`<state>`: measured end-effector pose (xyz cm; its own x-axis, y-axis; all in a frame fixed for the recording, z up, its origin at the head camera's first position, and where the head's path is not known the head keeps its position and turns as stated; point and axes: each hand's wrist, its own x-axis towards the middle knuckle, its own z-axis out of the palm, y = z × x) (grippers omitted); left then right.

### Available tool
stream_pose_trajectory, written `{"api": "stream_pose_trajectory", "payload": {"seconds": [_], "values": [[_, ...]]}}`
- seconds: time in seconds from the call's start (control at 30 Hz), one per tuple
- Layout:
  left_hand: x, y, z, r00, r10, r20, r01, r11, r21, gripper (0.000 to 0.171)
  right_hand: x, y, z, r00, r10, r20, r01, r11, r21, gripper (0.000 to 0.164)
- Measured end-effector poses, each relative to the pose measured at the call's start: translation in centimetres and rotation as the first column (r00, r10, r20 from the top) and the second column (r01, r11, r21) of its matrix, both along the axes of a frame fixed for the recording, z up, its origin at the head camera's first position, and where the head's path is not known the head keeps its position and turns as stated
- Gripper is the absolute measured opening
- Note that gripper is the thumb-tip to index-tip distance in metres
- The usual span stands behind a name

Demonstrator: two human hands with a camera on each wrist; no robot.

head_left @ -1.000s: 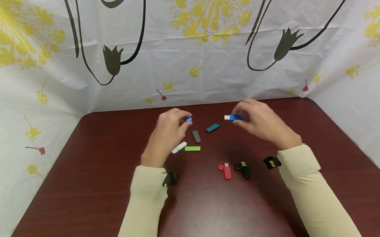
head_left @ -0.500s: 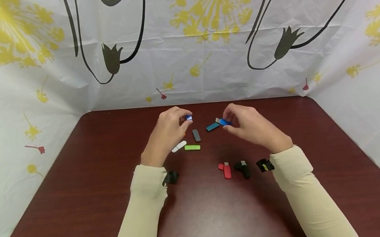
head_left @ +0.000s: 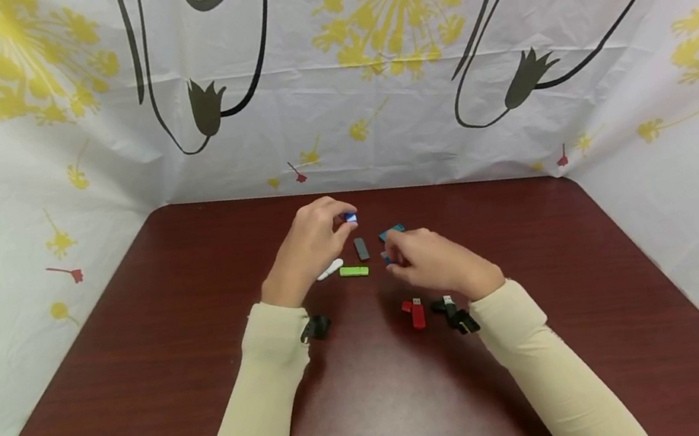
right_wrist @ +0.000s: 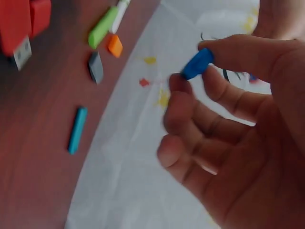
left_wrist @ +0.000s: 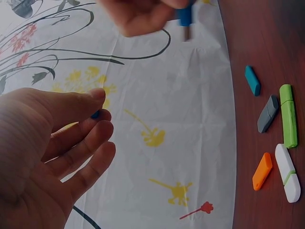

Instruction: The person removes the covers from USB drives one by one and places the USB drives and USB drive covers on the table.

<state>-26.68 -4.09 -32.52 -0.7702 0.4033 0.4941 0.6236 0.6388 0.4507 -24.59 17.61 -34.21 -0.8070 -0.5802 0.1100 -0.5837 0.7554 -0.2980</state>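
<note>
My left hand (head_left: pixel 314 239) pinches a small blue cap (head_left: pixel 351 218) between thumb and forefinger, above the far part of the table. The left wrist view shows its other fingers loosely bent and only a bit of the cap. Lower and to its right, my right hand (head_left: pixel 433 259) holds a blue USB stick (right_wrist: pixel 198 63) by thumb and fingertips. The stick's metal plug (left_wrist: pixel 187 33) points out of that hand in the left wrist view. Under and between the hands lie a grey stick (head_left: pixel 362 249), a lime green one (head_left: pixel 355 272) and a teal one (head_left: pixel 391 231), partly covered by the right hand.
A white stick (head_left: pixel 331 269) and an orange one (left_wrist: pixel 262 171) lie beside the green. Nearer me are a red USB stick (head_left: pixel 417 315) and a black one (head_left: pixel 449 308), both uncapped. A patterned cloth (head_left: pixel 377 136) hangs behind the dark red table (head_left: pixel 135 346).
My right hand has moved left and toward me with the blue USB stick, turning so the plug no longer shows plainly in the head view. The left hand has barely shifted.
</note>
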Motion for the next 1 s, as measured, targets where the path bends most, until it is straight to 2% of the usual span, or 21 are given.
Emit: {"api": "stream_pose_trajectory", "payload": {"seconds": [0.17,0.3,0.47,0.7,0.87,1.0], "values": [[0.1,0.0,0.1,1.000,0.000,0.005,0.000,1.000,0.003,0.025,0.6,-1.6,-1.1,0.987,-0.034,0.155,0.017,0.994,0.109,0.010],[0.1,0.0,0.1,1.000,-0.001,0.023,0.001,1.000,0.003,0.025,1.0,-2.5,-1.9,0.976,-0.051,0.212,0.014,0.985,0.171,0.007],[0.1,0.0,0.1,0.999,-0.002,0.045,0.002,1.000,-0.001,0.025,1.5,-3.2,-2.6,0.969,-0.088,0.232,0.038,0.976,0.214,0.009],[0.0,0.1,0.0,0.999,-0.010,0.032,0.010,1.000,-0.003,0.025,1.9,-4.2,-3.0,0.949,-0.175,0.263,0.106,0.961,0.256,0.007],[0.0,0.0,-0.1,0.999,-0.008,0.034,0.008,1.000,-0.001,0.025,2.1,-4.7,-3.4,0.939,-0.195,0.282,0.117,0.955,0.271,0.020],[0.0,0.0,-0.1,1.000,-0.005,0.030,0.006,1.000,-0.008,0.025,2.2,-5.1,-3.9,0.938,-0.196,0.284,0.119,0.956,0.268,0.015]]}}
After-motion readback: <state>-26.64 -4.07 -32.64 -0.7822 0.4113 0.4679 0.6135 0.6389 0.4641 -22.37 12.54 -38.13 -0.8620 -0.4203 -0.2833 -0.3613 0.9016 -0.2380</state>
